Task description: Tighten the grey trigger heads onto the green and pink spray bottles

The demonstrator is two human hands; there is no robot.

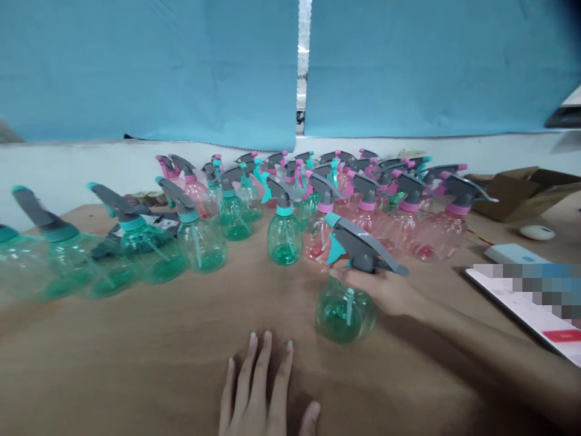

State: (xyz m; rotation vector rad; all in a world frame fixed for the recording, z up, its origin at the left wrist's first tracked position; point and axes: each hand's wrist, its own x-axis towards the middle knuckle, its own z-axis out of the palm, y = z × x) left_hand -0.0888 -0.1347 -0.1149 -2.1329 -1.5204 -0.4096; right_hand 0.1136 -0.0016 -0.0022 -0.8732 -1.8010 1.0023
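Observation:
My right hand (385, 289) is closed around the neck of a green spray bottle (344, 318) with a grey head and a turquoise trigger. The bottle is slightly tilted, its nozzle pointing left; whether its base touches the table I cannot tell. Flat on the wooden table (154, 357), fingers spread, lies my left hand (258, 393), holding nothing. Just beyond the held bottle stand another green spray bottle (284, 239) and a pink spray bottle (318, 233). A row of several green spray bottles (154, 254) runs along the left side.
Many pink and green bottles crowd the back, including a pink one (438, 236) at the right. Further right are a cardboard box (508, 194), a white mouse (537, 232), a white box-shaped device (517, 254) and a tablet (512, 309). Blue cloth (149, 72) covers the wall.

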